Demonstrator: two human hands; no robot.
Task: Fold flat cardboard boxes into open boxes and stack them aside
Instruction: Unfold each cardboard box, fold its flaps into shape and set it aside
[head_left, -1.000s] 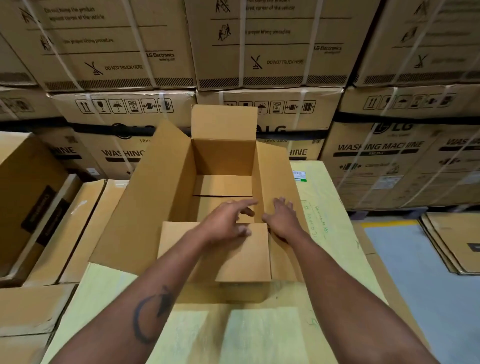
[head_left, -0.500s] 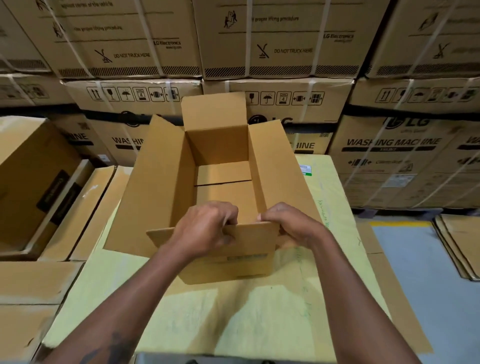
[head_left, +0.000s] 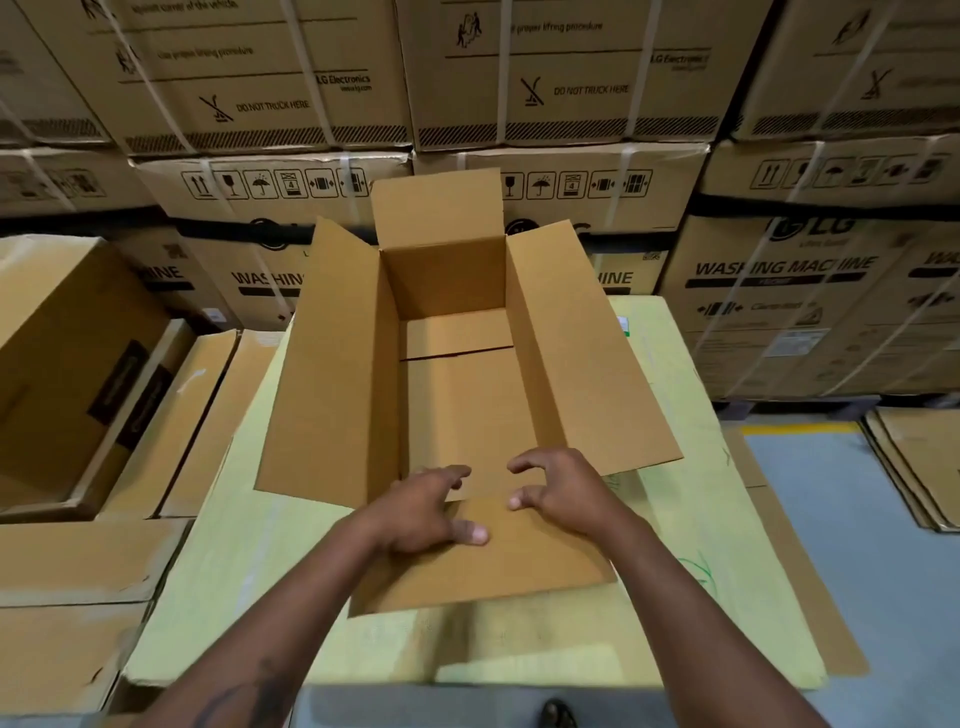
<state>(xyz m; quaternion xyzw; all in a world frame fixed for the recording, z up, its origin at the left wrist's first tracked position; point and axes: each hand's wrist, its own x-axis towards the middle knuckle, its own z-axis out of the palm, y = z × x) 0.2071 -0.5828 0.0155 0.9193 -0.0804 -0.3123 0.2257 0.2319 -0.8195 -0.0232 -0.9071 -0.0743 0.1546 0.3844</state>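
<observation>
A brown cardboard box (head_left: 457, 395) stands open on a yellow-green sheet (head_left: 675, 571). Its long side flaps lean outward and its far flap stands upright. The near flap (head_left: 498, 566) is folded out toward me and lies almost flat. My left hand (head_left: 421, 512) rests at the fold of that flap, thumb on the flap, fingers reaching over the edge into the box. My right hand (head_left: 561, 488) is beside it at the same edge, fingers loosely curved, thumb tip touching the flap. Neither hand closes around the cardboard.
Strapped washing-machine cartons (head_left: 779, 291) form a wall behind the box. A closed brown box (head_left: 67, 364) and flat cardboard pieces (head_left: 171, 426) lie at the left. More flat cardboard (head_left: 914, 457) sits on the grey floor at the right.
The near flap, lying inside the box a second ago, was gripped, lifted and folded outward toward me. Both hands have loosened their grip on it. The view moved closer.
</observation>
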